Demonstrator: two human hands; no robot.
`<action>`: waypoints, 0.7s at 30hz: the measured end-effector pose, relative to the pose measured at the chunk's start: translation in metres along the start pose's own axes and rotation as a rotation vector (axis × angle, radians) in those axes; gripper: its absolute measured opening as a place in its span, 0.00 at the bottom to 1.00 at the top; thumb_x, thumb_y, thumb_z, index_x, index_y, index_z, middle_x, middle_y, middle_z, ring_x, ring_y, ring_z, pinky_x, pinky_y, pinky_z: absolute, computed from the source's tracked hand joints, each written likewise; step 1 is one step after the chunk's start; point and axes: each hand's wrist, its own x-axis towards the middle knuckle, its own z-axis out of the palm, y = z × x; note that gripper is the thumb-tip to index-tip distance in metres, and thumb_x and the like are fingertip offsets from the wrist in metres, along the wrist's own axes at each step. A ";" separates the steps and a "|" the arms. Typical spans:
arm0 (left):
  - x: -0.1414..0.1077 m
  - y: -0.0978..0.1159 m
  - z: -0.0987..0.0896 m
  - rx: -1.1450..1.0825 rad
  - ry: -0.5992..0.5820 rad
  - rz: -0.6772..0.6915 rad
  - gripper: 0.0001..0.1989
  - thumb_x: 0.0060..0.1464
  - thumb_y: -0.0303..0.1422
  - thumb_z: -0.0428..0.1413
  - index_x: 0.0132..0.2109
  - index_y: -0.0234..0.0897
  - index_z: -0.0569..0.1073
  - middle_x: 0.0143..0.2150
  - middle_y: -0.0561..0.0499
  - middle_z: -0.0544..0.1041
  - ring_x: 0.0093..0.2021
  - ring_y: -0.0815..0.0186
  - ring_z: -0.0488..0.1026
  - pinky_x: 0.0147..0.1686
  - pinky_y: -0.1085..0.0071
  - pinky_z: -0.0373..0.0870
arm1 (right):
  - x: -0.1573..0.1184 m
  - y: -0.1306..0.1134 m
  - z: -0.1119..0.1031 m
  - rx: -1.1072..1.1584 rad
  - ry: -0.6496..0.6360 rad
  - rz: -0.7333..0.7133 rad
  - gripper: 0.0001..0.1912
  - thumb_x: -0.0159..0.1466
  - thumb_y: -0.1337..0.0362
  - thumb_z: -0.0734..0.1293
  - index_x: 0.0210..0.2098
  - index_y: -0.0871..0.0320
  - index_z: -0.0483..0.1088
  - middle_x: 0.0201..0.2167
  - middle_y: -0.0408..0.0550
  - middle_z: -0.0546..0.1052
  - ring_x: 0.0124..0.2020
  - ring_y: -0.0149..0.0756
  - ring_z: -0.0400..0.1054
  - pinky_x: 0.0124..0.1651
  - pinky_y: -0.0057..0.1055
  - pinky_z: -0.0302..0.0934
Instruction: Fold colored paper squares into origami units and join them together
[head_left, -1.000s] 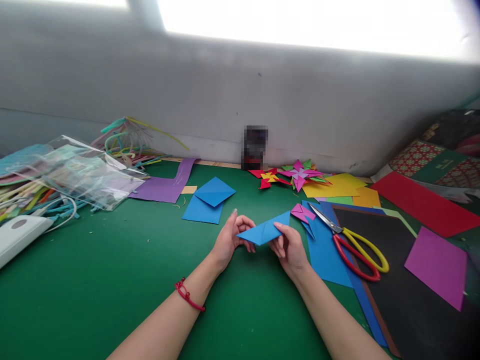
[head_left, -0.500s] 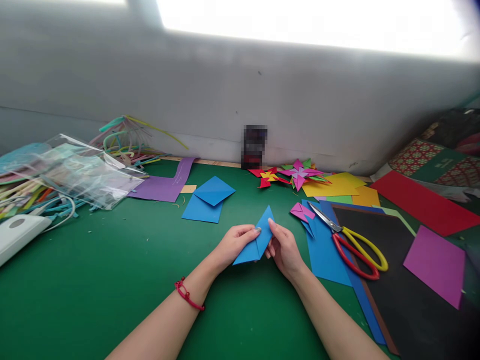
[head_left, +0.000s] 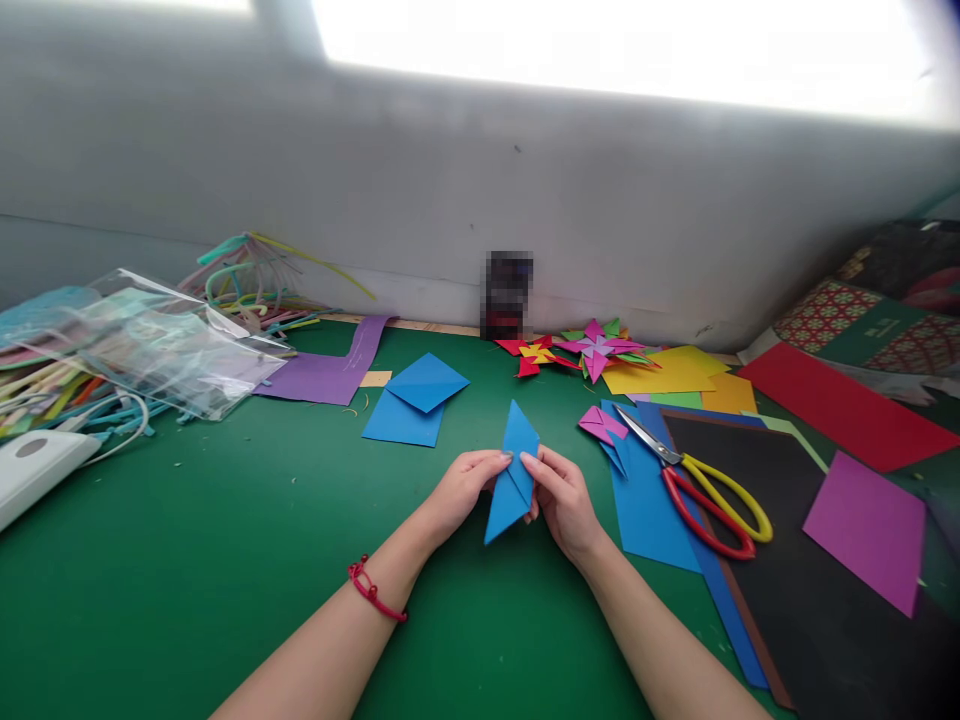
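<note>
A folded piece of blue paper [head_left: 513, 492], long and pointed at both ends, is held above the green table [head_left: 300, 580]. My left hand [head_left: 466, 490] pinches its left edge, thumb on top. On the other edge, my right hand [head_left: 564, 498] grips it with the thumb pressed on the face and the fingers behind. A diagonal fold line crosses the lower half. Farther left lie two more blue papers, a creased one [head_left: 429, 382] partly over a flat one [head_left: 403, 422]. A small pink folded piece [head_left: 602, 424] rests right of my hands.
Scissors [head_left: 694, 485] with red and yellow handles lie on a dark board [head_left: 810, 560] and blue sheets at right. Folded paper stars [head_left: 596, 345] sit at the back near yellow sheets [head_left: 660, 372]. A clear plastic bag [head_left: 187, 350] and a white device [head_left: 45, 465] are at left.
The held blue paper has turned anticlockwise, its top point moving left and its lower point coming nearer me. My right thumb has slid down and left along it.
</note>
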 end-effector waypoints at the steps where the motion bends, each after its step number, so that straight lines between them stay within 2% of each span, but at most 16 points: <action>1: 0.000 -0.001 -0.001 0.019 -0.006 0.006 0.19 0.54 0.39 0.45 0.25 0.31 0.70 0.20 0.48 0.72 0.21 0.67 0.69 0.24 0.72 0.65 | 0.001 0.001 -0.001 -0.006 0.032 0.003 0.15 0.58 0.57 0.62 0.20 0.57 0.60 0.12 0.37 0.63 0.12 0.27 0.58 0.16 0.24 0.53; 4: 0.001 -0.004 -0.003 0.076 0.005 0.010 0.19 0.53 0.38 0.47 0.20 0.31 0.68 0.13 0.51 0.67 0.18 0.68 0.67 0.26 0.72 0.64 | 0.003 0.001 -0.001 0.009 0.141 -0.023 0.14 0.57 0.55 0.63 0.21 0.57 0.60 0.15 0.38 0.64 0.15 0.27 0.58 0.18 0.24 0.54; 6: 0.002 -0.005 -0.003 0.071 0.054 0.024 0.19 0.54 0.40 0.46 0.21 0.31 0.68 0.13 0.51 0.68 0.18 0.68 0.67 0.26 0.72 0.64 | 0.005 -0.001 0.000 0.042 0.165 -0.042 0.11 0.57 0.55 0.63 0.27 0.56 0.64 0.18 0.38 0.65 0.16 0.27 0.58 0.18 0.24 0.55; 9: 0.005 -0.007 -0.004 0.010 0.147 0.070 0.19 0.54 0.42 0.45 0.23 0.32 0.67 0.17 0.50 0.70 0.19 0.68 0.67 0.24 0.72 0.64 | 0.004 -0.005 0.002 0.055 0.100 -0.018 0.15 0.57 0.56 0.62 0.42 0.54 0.64 0.21 0.39 0.67 0.17 0.28 0.60 0.16 0.24 0.53; 11: 0.006 -0.008 -0.005 -0.012 0.192 0.089 0.18 0.54 0.41 0.46 0.25 0.32 0.66 0.18 0.51 0.70 0.20 0.69 0.68 0.24 0.73 0.63 | 0.003 -0.006 0.003 0.050 0.054 -0.013 0.20 0.56 0.59 0.64 0.47 0.55 0.63 0.23 0.40 0.67 0.18 0.28 0.61 0.16 0.23 0.53; 14: 0.006 -0.009 -0.006 -0.011 0.219 0.082 0.19 0.54 0.42 0.46 0.25 0.32 0.66 0.18 0.51 0.70 0.20 0.69 0.68 0.23 0.74 0.63 | 0.002 -0.007 0.002 0.066 0.036 -0.026 0.21 0.54 0.63 0.65 0.48 0.56 0.64 0.25 0.41 0.66 0.19 0.27 0.61 0.16 0.23 0.53; 18: 0.006 -0.010 -0.007 -0.055 0.267 0.058 0.23 0.54 0.46 0.42 0.25 0.32 0.66 0.19 0.49 0.71 0.19 0.69 0.68 0.22 0.73 0.63 | 0.002 -0.006 0.000 0.086 0.048 -0.017 0.21 0.53 0.64 0.64 0.48 0.55 0.64 0.22 0.39 0.64 0.16 0.26 0.59 0.15 0.23 0.52; 21: 0.006 -0.011 -0.007 -0.052 0.323 0.056 0.18 0.52 0.45 0.47 0.25 0.33 0.65 0.17 0.52 0.70 0.18 0.69 0.68 0.21 0.73 0.63 | 0.003 -0.005 -0.001 0.053 0.065 -0.031 0.21 0.54 0.63 0.64 0.48 0.55 0.63 0.21 0.38 0.63 0.16 0.26 0.59 0.15 0.23 0.52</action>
